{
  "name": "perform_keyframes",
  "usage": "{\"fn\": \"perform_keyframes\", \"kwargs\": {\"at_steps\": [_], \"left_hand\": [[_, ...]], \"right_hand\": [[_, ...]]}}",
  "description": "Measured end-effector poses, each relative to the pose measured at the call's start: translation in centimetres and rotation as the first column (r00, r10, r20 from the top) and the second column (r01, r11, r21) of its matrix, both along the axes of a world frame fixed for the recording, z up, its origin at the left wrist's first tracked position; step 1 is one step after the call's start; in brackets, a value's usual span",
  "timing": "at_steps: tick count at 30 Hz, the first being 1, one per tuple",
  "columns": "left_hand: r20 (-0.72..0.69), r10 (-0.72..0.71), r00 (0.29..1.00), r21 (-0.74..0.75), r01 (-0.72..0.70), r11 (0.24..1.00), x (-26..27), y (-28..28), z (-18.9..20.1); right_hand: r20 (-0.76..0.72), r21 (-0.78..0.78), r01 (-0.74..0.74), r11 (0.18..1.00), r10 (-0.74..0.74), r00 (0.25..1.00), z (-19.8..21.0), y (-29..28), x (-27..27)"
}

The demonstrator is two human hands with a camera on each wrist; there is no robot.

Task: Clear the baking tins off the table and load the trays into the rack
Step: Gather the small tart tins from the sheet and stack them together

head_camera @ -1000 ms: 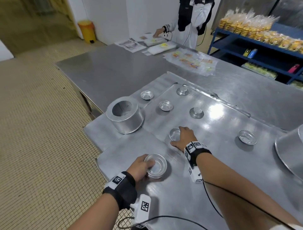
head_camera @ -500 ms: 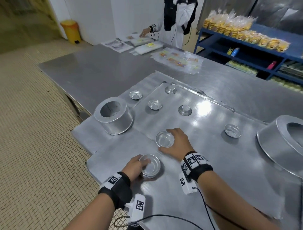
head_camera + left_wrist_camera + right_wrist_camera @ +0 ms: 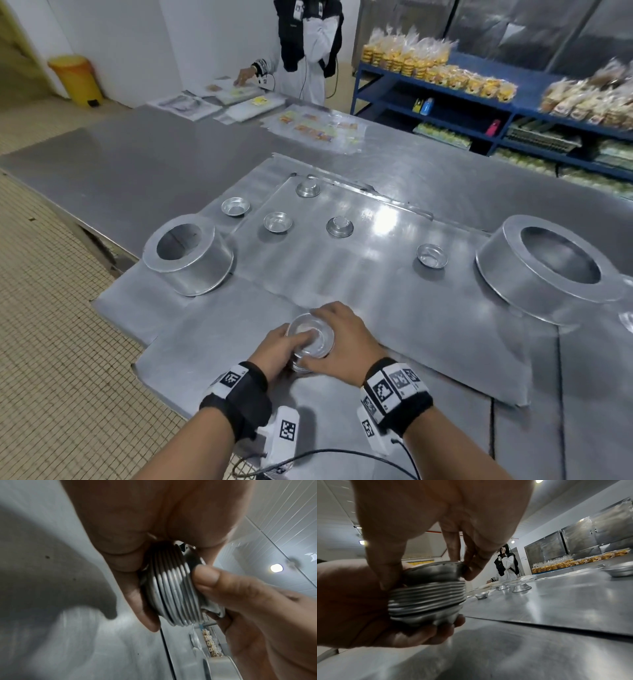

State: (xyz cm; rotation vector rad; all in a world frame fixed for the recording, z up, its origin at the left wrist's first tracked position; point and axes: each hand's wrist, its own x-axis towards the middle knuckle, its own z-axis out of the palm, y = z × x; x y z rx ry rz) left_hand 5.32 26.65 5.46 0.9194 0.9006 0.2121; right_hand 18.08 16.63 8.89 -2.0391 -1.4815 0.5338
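A stack of small round baking tins (image 3: 310, 346) sits in my left hand (image 3: 279, 349) just above the near flat tray (image 3: 222, 342). In the right wrist view, the left fingers curl under the stack (image 3: 426, 596). My right hand (image 3: 339, 339) pinches one more small tin (image 3: 435, 570) by its rim, and it sits tilted on top of the stack. The stacked rims (image 3: 173, 597) show in the left wrist view. Loose small tins (image 3: 277, 222) (image 3: 432, 255) lie on the far tray (image 3: 342, 281), some upside down (image 3: 339, 226). Two large ring tins (image 3: 188, 258) (image 3: 551, 270) stand at left and right.
The steel table's edge (image 3: 113, 260) drops to tiled floor on the left. Plastic packets (image 3: 315, 128) and papers lie at the far end, where another person (image 3: 308, 51) stands. A blue shelf (image 3: 445, 99) with bagged bread is at the back right, a yellow bin (image 3: 77, 80) at the back left.
My right hand took the small tin off the tray and brought it back onto the stack. My left hand now grips the stack, and both hands meet.
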Motion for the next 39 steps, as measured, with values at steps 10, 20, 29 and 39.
{"fn": "perform_keyframes", "kwargs": {"at_steps": [10,20,29,39], "left_hand": [[-0.002,-0.115,0.993,0.116,0.114,0.987,1.9,-1.4,-1.2],[0.027,-0.248,0.968,0.046,0.246,0.968,4.2,-4.2,-0.2],[-0.232,-0.517,0.824,0.257,0.564,0.785,6.8,-5.5,1.6],[-0.43,-0.578,0.693,0.44,0.72,0.536,9.7,-8.9,1.9]], "right_hand": [[-0.095,-0.048,0.117,0.992,-0.121,0.988,-0.3,-3.8,0.4],[-0.25,-0.154,0.401,0.903,-0.428,0.868,-1.4,-6.9,2.3],[-0.285,-0.124,0.568,0.814,-0.577,0.765,-1.3,-11.2,3.1],[-0.298,-0.199,0.668,0.717,-0.694,0.656,-1.1,-16.9,3.5]]}}
